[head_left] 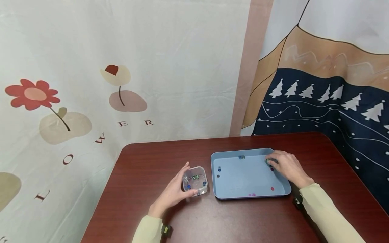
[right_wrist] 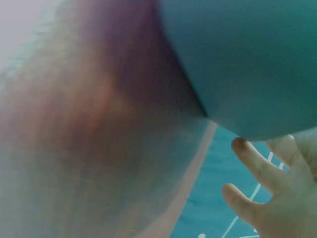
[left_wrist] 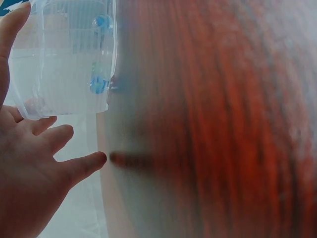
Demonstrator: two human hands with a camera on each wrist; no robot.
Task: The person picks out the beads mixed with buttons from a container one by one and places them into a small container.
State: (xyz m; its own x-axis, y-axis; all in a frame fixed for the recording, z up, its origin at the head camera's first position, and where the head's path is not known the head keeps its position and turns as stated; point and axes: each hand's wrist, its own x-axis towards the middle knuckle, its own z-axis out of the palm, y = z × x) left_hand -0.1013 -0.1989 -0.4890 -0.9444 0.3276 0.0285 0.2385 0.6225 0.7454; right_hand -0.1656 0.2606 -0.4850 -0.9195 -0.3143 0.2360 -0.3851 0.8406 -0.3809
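Note:
My left hand holds a small clear plastic box on the table, thumb at its near side and fingers along its left. Several blue and green glass marbles lie inside; the left wrist view shows blue ones through the box wall. To the right is a light blue tray. My right hand reaches over its far right part, thumb and fingertips pinching a green marble. A dark marble lies just below those fingertips. In the right wrist view the pinch is hidden behind the tray wall.
Elsewhere in the tray are two marbles at the far edge, several at the left, a red piece and purple pieces near the front. The brown table meets a printed curtain behind.

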